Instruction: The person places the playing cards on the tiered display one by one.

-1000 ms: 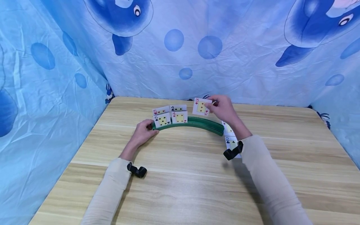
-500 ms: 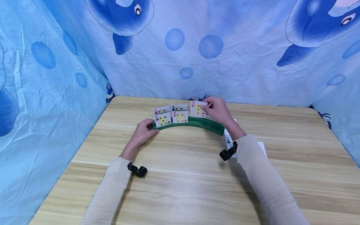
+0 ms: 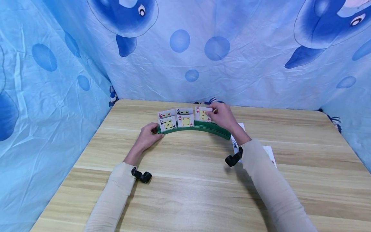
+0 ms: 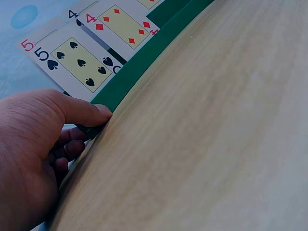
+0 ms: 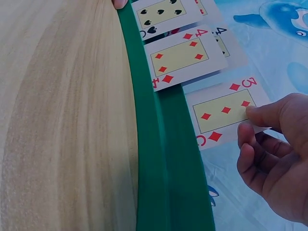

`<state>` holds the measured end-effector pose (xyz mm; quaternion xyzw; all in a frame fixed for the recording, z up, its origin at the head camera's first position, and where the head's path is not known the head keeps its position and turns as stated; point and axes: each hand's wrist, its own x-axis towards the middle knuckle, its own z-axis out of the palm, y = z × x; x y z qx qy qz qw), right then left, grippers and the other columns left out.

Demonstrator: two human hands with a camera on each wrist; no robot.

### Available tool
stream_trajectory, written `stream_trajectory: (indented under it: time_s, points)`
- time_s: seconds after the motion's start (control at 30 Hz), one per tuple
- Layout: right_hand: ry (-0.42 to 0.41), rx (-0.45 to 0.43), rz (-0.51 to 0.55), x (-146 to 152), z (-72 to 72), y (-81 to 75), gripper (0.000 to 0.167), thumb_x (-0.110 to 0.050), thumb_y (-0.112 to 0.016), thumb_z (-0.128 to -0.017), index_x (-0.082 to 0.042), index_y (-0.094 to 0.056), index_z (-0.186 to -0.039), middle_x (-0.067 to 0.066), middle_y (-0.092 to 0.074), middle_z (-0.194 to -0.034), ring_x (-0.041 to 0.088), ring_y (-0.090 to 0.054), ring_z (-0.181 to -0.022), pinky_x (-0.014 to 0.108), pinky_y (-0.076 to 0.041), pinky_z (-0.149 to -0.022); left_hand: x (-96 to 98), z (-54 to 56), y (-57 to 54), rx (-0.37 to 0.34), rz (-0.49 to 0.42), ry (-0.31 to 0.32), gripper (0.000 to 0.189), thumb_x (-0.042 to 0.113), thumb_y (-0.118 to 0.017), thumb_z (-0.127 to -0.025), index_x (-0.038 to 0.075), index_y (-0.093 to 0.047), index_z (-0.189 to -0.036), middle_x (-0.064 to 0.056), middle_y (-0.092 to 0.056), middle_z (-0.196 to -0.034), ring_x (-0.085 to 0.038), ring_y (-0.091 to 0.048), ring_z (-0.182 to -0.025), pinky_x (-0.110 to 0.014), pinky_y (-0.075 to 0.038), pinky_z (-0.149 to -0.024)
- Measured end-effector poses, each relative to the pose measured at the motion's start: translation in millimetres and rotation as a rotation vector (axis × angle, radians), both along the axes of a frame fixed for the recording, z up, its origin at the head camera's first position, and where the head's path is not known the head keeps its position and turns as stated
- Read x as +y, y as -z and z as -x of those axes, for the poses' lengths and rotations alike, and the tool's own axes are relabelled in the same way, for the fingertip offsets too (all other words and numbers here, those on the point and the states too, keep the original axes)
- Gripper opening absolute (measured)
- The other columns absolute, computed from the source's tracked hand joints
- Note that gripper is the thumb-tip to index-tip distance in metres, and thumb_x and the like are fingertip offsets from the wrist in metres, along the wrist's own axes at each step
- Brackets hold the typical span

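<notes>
A curved green card holder [image 3: 210, 127] stands on the wooden table. My left hand [image 3: 147, 138] grips its left end, thumb on the front edge. In the front groove stand a five of spades [image 3: 167, 123] and a four of diamonds [image 3: 185, 120]. Behind them, a five of hearts [image 3: 166, 114] and a four of spades [image 3: 184, 111] show only their upper parts. My right hand [image 3: 224, 117] pinches the right side of a three of diamonds [image 5: 225, 111], which is upright with its lower edge at the rear groove, right of the fours.
On the table right of the holder lie several loose cards, among them a two of clubs [image 3: 235, 146], partly covered by my right forearm. Another card [image 3: 270, 154] shows beyond the sleeve. A blue patterned cloth [image 3: 191, 58] hangs behind and beside the table [image 3: 185, 193].
My right hand has moved the three of diamonds left and down, from above the holder to its rear groove. The left hand has kept its grip on the holder's end.
</notes>
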<state>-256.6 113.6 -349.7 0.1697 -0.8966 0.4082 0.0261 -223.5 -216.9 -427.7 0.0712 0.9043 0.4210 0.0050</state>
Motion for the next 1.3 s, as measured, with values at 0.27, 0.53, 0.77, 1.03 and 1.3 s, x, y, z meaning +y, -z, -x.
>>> stream_trajectory:
  time_s: [0.27,0.53,0.77,1.03,1.3]
  points:
    - [0.012,-0.030,-0.006,-1.2,-0.6,1.0,0.029,-0.016,-0.063,-0.098,-0.002,-0.069,-0.123,0.018,-0.070,-0.114,0.027,-0.068,-0.086,0.022,-0.051,-0.066,0.8,-0.4,-0.1,0.002,-0.006,0.000,0.042,0.008,-0.073,-0.086,-0.004,-0.063,-0.125,-0.021,-0.064,-0.118,-0.031,-0.059,-0.102,-0.040,-0.048,-0.090]
    - [-0.017,-0.015,-0.001,3.8,-3.5,1.4,0.026,-0.016,-0.064,-0.098,-0.003,-0.070,-0.119,0.016,-0.068,-0.107,0.026,-0.067,-0.085,0.026,-0.052,-0.068,0.2,-0.3,0.9,0.007,0.001,0.004,0.041,0.009,-0.073,-0.086,-0.004,-0.064,-0.124,-0.021,-0.064,-0.115,-0.030,-0.057,-0.099,-0.037,-0.046,-0.086]
    - [-0.016,0.001,-0.005,9.5,-7.5,-4.8,0.024,-0.018,-0.065,-0.097,-0.004,-0.070,-0.116,0.016,-0.069,-0.105,0.023,-0.066,-0.078,0.024,-0.052,-0.065,0.3,-0.4,-0.9,0.000,-0.005,0.001,0.042,0.009,-0.073,-0.086,-0.004,-0.063,-0.125,-0.021,-0.063,-0.118,-0.031,-0.058,-0.102,-0.041,-0.047,-0.089]
    - [0.018,0.030,0.000,22.3,-14.6,-15.0,0.025,-0.021,-0.066,-0.097,-0.004,-0.070,-0.115,0.015,-0.072,-0.105,0.025,-0.068,-0.077,0.029,-0.053,-0.069,0.0,-0.8,-0.9,0.000,-0.002,0.001,0.042,0.009,-0.073,-0.087,-0.004,-0.063,-0.125,-0.021,-0.064,-0.118,-0.031,-0.057,-0.101,-0.040,-0.046,-0.089]
    - [0.046,0.093,0.011,50.8,-26.4,-15.6,0.024,-0.018,-0.066,-0.096,-0.004,-0.069,-0.115,0.015,-0.071,-0.103,0.025,-0.068,-0.079,0.023,-0.051,-0.066,-0.2,-0.5,-0.5,0.002,0.002,0.002,0.041,0.009,-0.073,-0.086,-0.004,-0.064,-0.124,-0.021,-0.063,-0.117,-0.031,-0.058,-0.101,-0.040,-0.047,-0.089]
